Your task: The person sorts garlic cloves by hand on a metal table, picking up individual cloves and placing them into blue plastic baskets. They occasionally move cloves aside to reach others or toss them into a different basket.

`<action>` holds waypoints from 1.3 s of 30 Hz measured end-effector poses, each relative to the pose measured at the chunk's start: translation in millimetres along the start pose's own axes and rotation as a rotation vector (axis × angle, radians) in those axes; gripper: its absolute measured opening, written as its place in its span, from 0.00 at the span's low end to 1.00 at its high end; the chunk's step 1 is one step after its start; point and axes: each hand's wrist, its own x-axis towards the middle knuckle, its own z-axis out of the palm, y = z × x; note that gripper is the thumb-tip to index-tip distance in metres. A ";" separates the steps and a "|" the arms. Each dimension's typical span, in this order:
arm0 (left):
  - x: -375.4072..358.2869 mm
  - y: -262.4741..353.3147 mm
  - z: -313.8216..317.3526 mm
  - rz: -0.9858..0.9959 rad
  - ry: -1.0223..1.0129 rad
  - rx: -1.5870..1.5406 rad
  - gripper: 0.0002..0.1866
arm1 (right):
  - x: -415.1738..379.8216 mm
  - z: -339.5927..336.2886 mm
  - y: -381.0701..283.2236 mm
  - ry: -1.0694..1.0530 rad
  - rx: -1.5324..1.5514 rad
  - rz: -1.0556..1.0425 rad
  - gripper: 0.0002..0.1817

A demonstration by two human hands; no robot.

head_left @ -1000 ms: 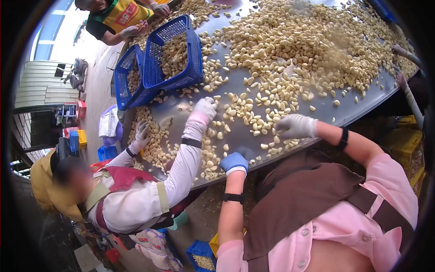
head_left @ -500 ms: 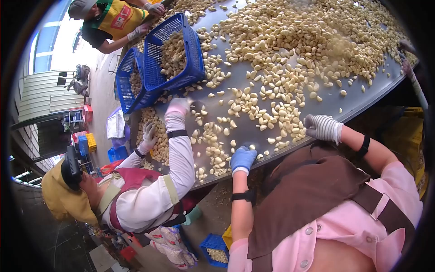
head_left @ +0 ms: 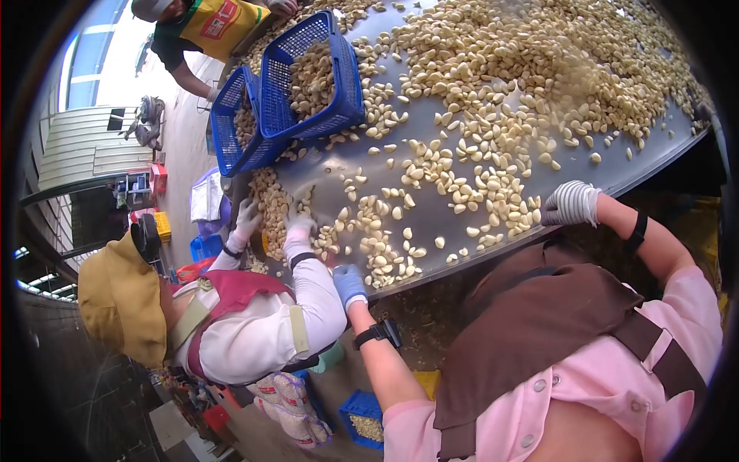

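Blue-gloved left hand (head_left: pixel 350 285) and striped right hand (head_left: pixel 572 203), apparently part-curled, are at the surface (head_left: pixel 616 171) edge near pale cloves (head_left: pixel 380 264); contents indeterminable, any pick-up requiring opened fingertips.

Pale, smooth garlic cloves (head_left: pixel 531 69) are lying loose across a gray metal table (head_left: pixel 654 158), heaping thickly toward its far side and thinning into scattered clusters near the front edge, some resting singly, others overlapping, with more spreading beside two blue plastic baskets (head_left: pixel 350 92).
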 end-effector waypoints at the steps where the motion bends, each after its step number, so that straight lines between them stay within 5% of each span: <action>1: -16.0 29.5 -9.4 -0.023 -0.022 0.043 0.09 | 3.7 6.3 6.7 0.026 0.060 0.041 0.20; 3: -21.2 36.5 -7.1 -0.144 -0.114 0.090 0.19 | 7.3 11.3 10.4 0.057 0.068 0.056 0.20; 6: -25.5 54.0 -3.6 -0.175 -0.131 0.394 0.21 | 24.5 22.9 20.7 0.097 0.015 0.092 0.20; 10: -30.7 78.1 -11.7 -0.266 -0.208 0.368 0.25 | 35.1 23.4 21.9 -0.002 -0.047 0.100 0.21; 15: -28.5 68.0 -2.1 -0.179 -0.133 0.374 0.20 | 18.8 6.3 11.6 -0.051 0.153 0.079 0.25; 24: -2.5 36.7 13.7 -0.125 -0.173 0.182 0.09 | 20.2 21.4 4.2 0.124 -0.179 0.137 0.22; 26: 21.0 9.2 11.8 -0.590 -0.437 -0.794 0.04 | 31.9 25.6 14.8 0.138 -0.138 0.146 0.21; 27: 11.7 20.2 6.7 -0.715 -0.242 -1.254 0.11 | 35.2 25.2 15.6 0.102 -0.145 0.151 0.21; 28: 4.9 33.2 3.5 -0.711 -0.243 -1.255 0.11 | 36.4 25.2 15.0 0.063 -0.150 0.157 0.21; 30: -0.1 53.4 2.6 -0.685 -0.047 -1.203 0.12 | 35.6 13.5 7.3 0.011 -0.177 0.186 0.22; 34: 31.9 21.0 37.7 -0.429 -0.178 -0.730 0.12 | 36.5 10.9 11.9 0.115 0.021 0.109 0.20; 36: 19.8 52.3 39.8 -0.011 -0.064 -0.081 0.17 | 43.4 6.1 13.5 0.340 0.018 0.141 0.22; 37: 17.4 74.9 33.9 -0.104 -0.150 0.191 0.22 | 54.4 5.7 10.0 0.322 -0.021 0.126 0.24; 39: 14.6 99.8 22.8 -0.105 -0.208 0.228 0.23 | 79.0 -3.8 -11.2 0.273 -0.073 0.077 0.26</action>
